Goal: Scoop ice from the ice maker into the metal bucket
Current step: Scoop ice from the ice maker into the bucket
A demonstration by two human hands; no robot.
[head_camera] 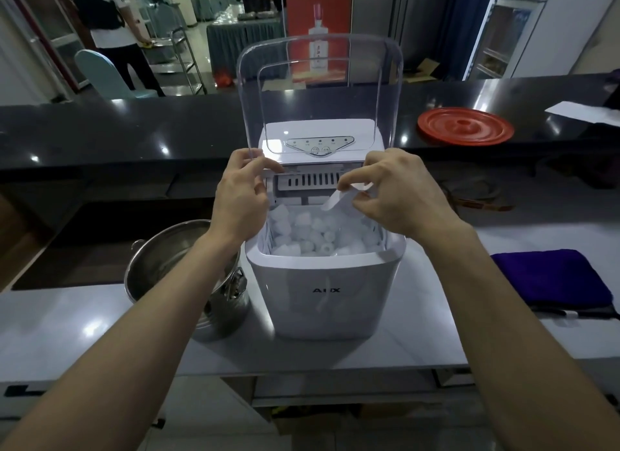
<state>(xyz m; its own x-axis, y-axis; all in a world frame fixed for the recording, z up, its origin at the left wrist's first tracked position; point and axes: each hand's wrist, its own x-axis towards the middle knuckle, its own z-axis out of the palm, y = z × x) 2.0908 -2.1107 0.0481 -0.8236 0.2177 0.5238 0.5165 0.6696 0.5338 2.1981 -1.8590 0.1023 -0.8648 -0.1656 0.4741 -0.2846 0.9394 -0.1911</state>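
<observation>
Left forearm blocks part of metal bucket rim. Left hand covers lid corner it pinches. Scoop top buried in right hand fingers. Ice maker panel labels unreadable.

Bench: pale grey, glossy, carrying three things.
Centre: white ice maker is standing.
9 o'clock: metal bucket is sitting just beside it.
3 o'clock: purple cloth is lying folded.
1 o'clock, black upper bench: red disc and white paper are lying apart.

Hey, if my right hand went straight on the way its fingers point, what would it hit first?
Most likely the ice. Your right hand, pinching the scoop, points down and left into the ice maker, and the heap lies just below; depth is unclear.
</observation>
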